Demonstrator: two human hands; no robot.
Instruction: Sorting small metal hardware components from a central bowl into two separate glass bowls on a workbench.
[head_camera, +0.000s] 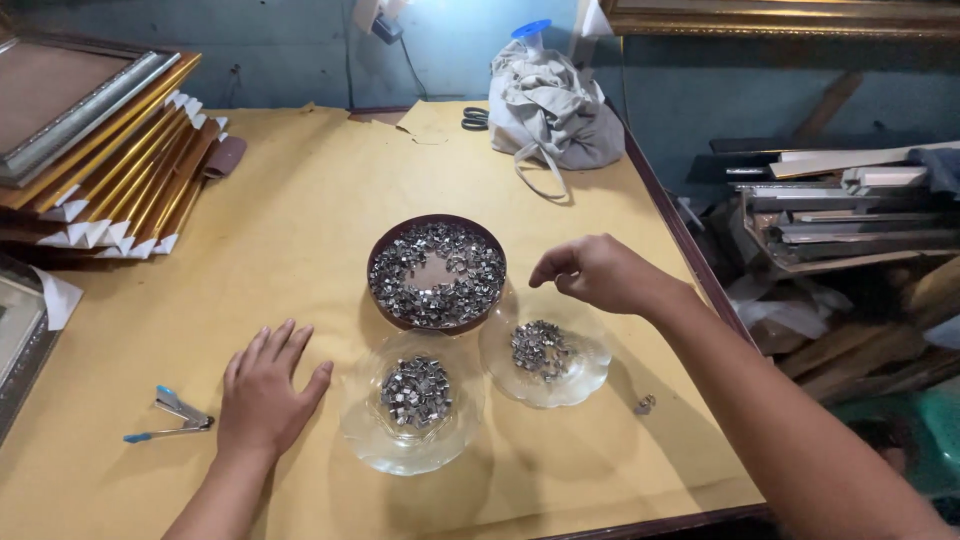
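A brown round bowl (383, 250) holds many small metal clips. Below it stand two clear glass dishes, the left dish (372, 440) and the right dish (592, 372), each with a small heap of the same clips. My left hand (266, 394) lies flat on the yellow table, fingers spread, just left of the left dish. My right hand (598, 272) hovers above the right dish, beside the brown bowl, fingertips pinched together; whether a clip is between them I cannot tell.
A small metal tool with a blue tip (173, 416) lies left of my left hand. One loose clip (645, 404) sits right of the dishes. Stacked picture frames (110, 160) fill the far left. A grey cloth bag (553, 112) and scissors (475, 118) lie at the back.
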